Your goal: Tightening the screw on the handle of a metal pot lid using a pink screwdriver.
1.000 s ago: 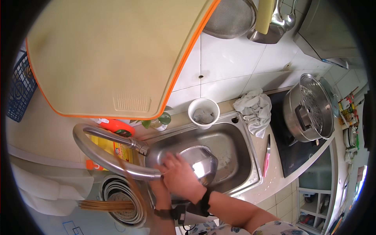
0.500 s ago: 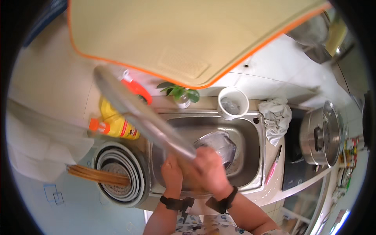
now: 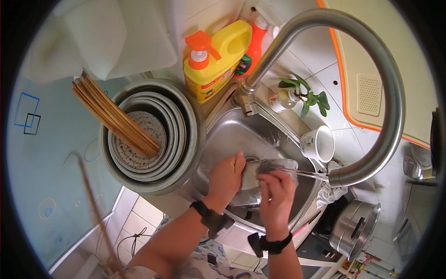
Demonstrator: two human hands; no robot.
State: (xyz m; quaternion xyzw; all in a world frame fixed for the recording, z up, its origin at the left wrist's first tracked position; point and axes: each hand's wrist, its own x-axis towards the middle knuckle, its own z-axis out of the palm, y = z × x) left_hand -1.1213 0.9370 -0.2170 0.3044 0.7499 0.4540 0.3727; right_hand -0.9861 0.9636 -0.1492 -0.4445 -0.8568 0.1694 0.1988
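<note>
My left hand (image 3: 226, 179) is closed round the left side of a shiny, pale dish-like vessel (image 3: 249, 187) in the steel sink (image 3: 234, 135), its thumb up along the rim. My right hand (image 3: 277, 192) has bent fingertips against the far side of the vessel, beside a dark grey, mesh-like patch (image 3: 280, 164). Whether that patch is a scrubber or a reflection, and what those fingers hold, I cannot make out. Water (image 3: 306, 174) streams from the curved faucet (image 3: 341, 176) onto this spot. Both wrists wear black bands.
Nested bowls (image 3: 188, 125) with wooden chopsticks (image 3: 111, 116) stand left of the sink. Behind it are a yellow pump bottle (image 3: 211, 69), a potted plant (image 3: 302, 95), a white cup (image 3: 318, 143) and an orange-edged cutting board (image 3: 395, 69). At right stand a cloth (image 3: 327, 195) and a steel pot (image 3: 355, 230).
The view has turned, so the faucet now arches at the right. Both hands have come to the vessel, which lay beyond them in the sink; the left now grips it under running water.
</note>
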